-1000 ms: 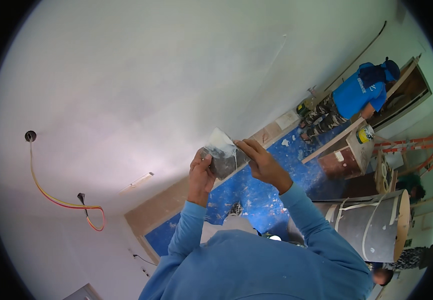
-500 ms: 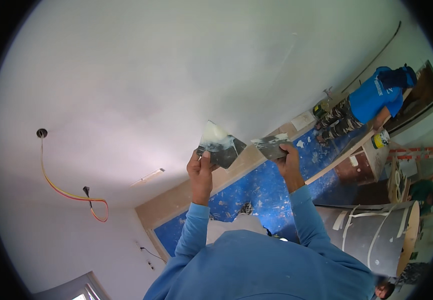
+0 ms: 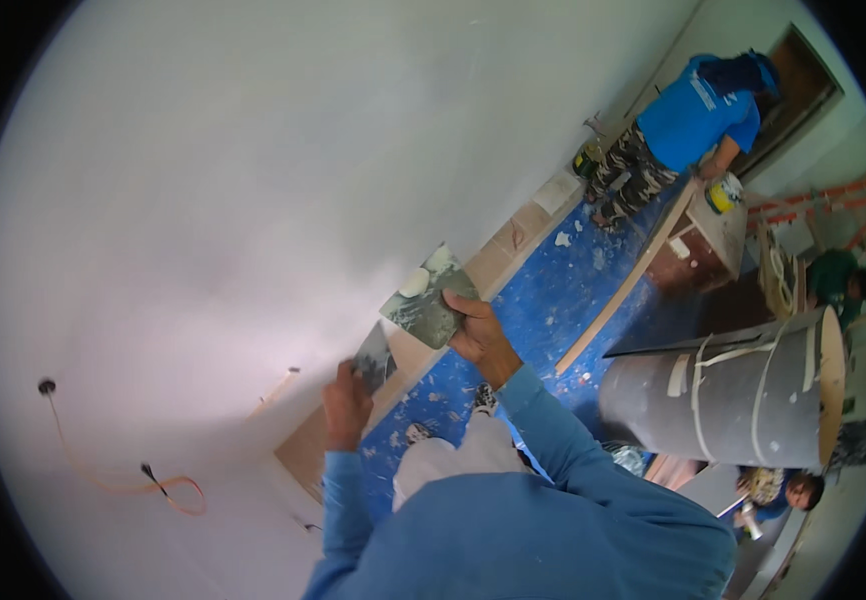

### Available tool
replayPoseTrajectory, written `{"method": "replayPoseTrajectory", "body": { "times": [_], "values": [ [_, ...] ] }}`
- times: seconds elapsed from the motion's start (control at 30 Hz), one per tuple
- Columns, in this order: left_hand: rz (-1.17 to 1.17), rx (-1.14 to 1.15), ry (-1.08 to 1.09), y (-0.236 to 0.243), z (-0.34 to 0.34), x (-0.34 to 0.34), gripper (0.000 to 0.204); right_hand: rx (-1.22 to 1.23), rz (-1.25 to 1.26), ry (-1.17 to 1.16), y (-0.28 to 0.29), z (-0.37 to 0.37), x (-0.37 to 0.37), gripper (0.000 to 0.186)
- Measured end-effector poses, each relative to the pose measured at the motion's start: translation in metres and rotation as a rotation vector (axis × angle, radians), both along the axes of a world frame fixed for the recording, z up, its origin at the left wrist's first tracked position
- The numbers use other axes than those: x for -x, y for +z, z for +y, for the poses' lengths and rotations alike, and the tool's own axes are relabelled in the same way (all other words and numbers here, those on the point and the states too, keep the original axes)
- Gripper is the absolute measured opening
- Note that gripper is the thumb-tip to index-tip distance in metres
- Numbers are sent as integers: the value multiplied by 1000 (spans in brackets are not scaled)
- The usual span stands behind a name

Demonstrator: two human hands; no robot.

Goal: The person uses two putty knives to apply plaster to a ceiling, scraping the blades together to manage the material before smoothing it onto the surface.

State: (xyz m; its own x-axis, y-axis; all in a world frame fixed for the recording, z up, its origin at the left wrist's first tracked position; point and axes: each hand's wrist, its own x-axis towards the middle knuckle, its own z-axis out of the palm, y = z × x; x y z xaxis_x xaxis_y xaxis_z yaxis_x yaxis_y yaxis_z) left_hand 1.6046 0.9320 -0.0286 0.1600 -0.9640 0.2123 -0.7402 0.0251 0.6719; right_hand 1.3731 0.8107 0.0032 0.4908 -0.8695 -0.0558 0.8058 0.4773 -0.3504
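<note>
My right hand (image 3: 478,335) grips a wide grey filling blade (image 3: 421,300) smeared with white plaster, held up in front of the white wall (image 3: 253,200). Lower and to the left, my left hand (image 3: 346,405) holds a smaller grey putty knife (image 3: 374,357), its blade pointing up toward the wide one. The two blades are a little apart. Both forearms wear blue sleeves.
A person in a blue shirt (image 3: 698,105) bends by a yellow bucket (image 3: 723,192) at the far right. A big grey roll (image 3: 743,395) lies on the blue, spattered floor cover (image 3: 553,300). An orange cable (image 3: 123,485) hangs from the wall. A white sack-like object (image 3: 453,460) sits below my hands.
My left hand has dropped down and left with the small knife, away from the wide blade. The right hand now holds the wide blade. The view has swung toward the room.
</note>
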Motion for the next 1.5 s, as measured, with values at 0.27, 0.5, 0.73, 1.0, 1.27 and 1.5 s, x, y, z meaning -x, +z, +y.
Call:
{"method": "replayPoseTrajectory", "body": {
  "times": [0.27,0.5,0.73,1.0,1.27,1.5],
  "values": [
    [1026,-171,270,-36,58,8,25,-39,484,-330,-110,-35,38,40],
    [1296,-190,376,-37,64,39,30,-248,616,-401,-175,-95,21,20],
    [1195,-229,502,-32,63,46,32,205,1274,-750,-250,-168,-11,24],
    [1133,-205,692,-46,70,50,29,247,1434,-1112,-261,-227,-82,29],
    [1170,-173,705,-40,46,65,24,-97,1000,-396,-308,-149,-68,17],
    [1121,-210,777,-45,51,71,24,-484,565,-242,-338,-235,14,19]
  ]
}}
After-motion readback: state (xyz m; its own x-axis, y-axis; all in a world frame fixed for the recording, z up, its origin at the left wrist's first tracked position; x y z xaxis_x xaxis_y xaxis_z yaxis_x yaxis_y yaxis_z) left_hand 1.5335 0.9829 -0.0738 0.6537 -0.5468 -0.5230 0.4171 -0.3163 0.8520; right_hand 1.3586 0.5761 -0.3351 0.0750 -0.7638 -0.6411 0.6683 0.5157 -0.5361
